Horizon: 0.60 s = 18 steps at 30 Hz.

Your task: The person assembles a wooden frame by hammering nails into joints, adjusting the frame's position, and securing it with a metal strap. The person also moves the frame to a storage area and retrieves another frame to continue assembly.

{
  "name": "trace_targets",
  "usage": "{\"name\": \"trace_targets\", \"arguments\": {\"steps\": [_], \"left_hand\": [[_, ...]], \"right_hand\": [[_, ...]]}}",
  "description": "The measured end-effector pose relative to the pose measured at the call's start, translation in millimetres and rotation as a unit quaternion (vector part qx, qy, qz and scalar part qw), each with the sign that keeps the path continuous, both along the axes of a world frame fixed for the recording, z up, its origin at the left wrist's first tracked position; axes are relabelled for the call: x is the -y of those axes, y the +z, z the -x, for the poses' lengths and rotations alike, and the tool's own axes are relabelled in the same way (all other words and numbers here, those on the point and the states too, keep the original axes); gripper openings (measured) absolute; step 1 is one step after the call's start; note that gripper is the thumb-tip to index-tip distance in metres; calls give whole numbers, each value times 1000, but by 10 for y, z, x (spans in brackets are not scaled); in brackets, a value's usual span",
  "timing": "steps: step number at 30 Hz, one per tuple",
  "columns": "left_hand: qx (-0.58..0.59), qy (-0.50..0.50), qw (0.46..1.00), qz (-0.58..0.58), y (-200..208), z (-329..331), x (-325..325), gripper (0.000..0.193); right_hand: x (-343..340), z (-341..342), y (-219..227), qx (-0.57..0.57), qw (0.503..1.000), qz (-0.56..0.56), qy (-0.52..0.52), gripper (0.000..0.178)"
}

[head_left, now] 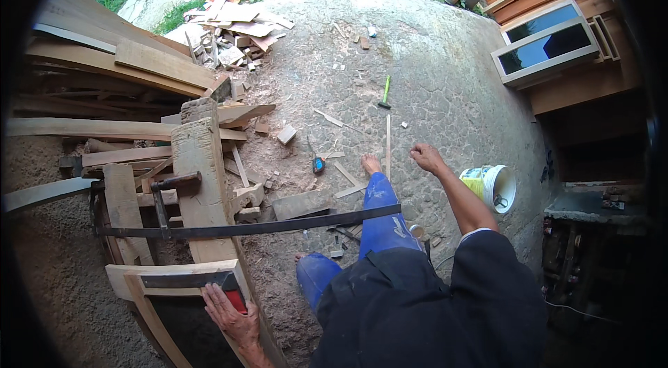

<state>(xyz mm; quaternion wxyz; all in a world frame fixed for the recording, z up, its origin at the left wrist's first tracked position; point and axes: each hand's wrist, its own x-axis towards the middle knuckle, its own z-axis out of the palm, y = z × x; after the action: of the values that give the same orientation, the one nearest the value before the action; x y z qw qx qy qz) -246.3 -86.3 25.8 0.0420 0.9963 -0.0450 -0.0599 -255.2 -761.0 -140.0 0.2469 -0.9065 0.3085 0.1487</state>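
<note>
My left hand [233,314] lies flat with its fingers stretched over the corner of a wooden frame [167,272]. Under and beside those fingers is a flat dark piece with a red part [237,300]; its kind I cannot make out. The frame rests against a thick, worn timber beam [198,173]. A long black bar clamp [306,222] stretches across the beam toward my legs. Out to the right, my right hand [426,158] is raised over the ground with its fingers curled in. Whether something small is inside them is hidden.
On the ground lie a green-handled hammer [385,95], a blue-and-black tape measure [318,164], a thin wooden strip [388,142] and offcuts. A white bucket [498,188] stands at right. Stacked boards [118,65] and a scrap pile [236,30] fill the left. A glazed frame [546,44] leans far right.
</note>
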Motion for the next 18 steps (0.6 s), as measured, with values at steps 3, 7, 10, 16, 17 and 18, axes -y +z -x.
{"name": "trace_targets", "arguments": {"steps": [3, 7, 10, 16, 17, 18], "left_hand": [[-7, 5, 995, -102, 52, -64, 148, 93], [-45, 155, 985, 62, 135, -154, 425, 86], [-101, 425, 878, 195, 203, -286, 619, 92], [-222, 237, 932, -160, 320, -361, 843, 75], [-222, 282, 925, -127, 322, -376, 847, 75], [-218, 325, 915, -93, 316, -399, 839, 76]], "right_hand": [[641, -595, -610, -55, 998, 6, 37, 30], [1285, -1312, -1754, -90, 992, -83, 11, 29], [1665, -1520, -2654, -122, 990, -77, 0, 28], [2393, -1716, -4166, -172, 984, -32, -25, 31], [2482, -1752, -4344, -172, 985, -12, -7, 30], [2591, -1804, -4497, -170, 985, 11, 11, 29]]}}
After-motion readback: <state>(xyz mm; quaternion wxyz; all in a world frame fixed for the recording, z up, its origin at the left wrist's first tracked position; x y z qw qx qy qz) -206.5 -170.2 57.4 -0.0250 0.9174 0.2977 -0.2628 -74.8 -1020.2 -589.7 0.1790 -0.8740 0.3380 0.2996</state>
